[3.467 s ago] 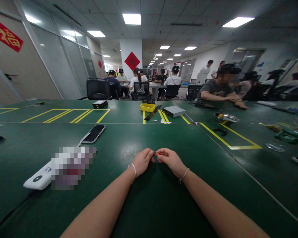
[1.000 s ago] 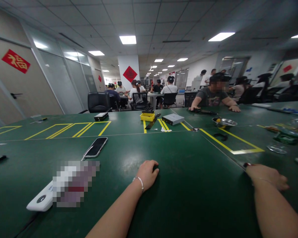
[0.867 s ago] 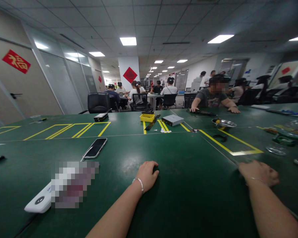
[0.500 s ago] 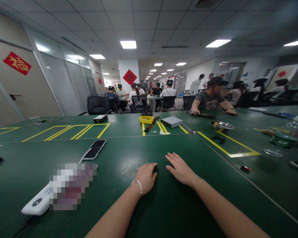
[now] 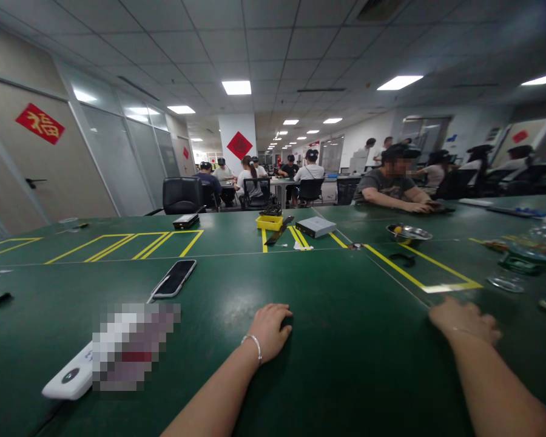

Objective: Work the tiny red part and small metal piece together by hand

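Note:
My left hand [image 5: 270, 332] rests on the green table [image 5: 346, 376], a bracelet at its wrist. Its fingers lie loosely bent on the surface, and I see nothing in it. Well to the right, my right hand [image 5: 465, 321] is low over the table just below a yellow-taped corner [image 5: 455, 287]. Motion smears its partly bent fingers, so their grip does not show. It covers the spot where a small red and black item lay. A dark curved object [image 5: 403, 260] lies beyond that hand.
A phone [image 5: 175, 278] and a white device [image 5: 68, 377], partly pixelated, lie left. Farther back are a yellow tray [image 5: 269, 223], a grey box [image 5: 316, 227] and a metal bowl [image 5: 418, 233]. Clear plastic containers [image 5: 532, 249] stand right. A person [image 5: 386, 182] sits across the table.
My right hand has swept right, away from my left hand, to the small red and black item, now hidden. My left hand stays put. The person opposite has brought their hands together.

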### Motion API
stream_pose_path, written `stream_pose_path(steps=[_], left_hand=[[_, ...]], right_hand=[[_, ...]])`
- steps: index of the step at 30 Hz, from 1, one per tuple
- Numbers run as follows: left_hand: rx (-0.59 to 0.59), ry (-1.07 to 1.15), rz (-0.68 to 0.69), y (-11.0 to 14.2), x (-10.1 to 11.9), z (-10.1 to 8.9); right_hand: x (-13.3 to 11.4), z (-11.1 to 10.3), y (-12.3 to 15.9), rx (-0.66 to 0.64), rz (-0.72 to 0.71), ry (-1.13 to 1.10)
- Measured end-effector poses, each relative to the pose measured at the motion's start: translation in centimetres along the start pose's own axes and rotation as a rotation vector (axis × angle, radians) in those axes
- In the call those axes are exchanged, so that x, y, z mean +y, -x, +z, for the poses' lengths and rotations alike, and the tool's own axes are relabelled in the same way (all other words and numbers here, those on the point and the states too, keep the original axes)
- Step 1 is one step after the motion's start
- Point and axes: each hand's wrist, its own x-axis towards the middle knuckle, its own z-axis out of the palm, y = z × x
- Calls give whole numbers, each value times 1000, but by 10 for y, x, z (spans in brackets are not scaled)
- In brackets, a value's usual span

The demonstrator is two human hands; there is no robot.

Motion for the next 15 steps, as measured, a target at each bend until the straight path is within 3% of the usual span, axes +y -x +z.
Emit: stream_pose_path(steps=[2, 4, 10, 15], left_hand=[[-7, -1, -8, 0, 0, -1], [-6, 2, -10, 1, 1, -2], [-9, 29, -13, 1, 2, -4], [2, 26, -3, 1, 1, -3]], right_hand=[[21, 6, -6, -136, 175, -36], [28, 11, -8, -178, 225, -58], [26, 19, -15, -41, 99, -93], [21, 10, -8, 17, 177, -102]])
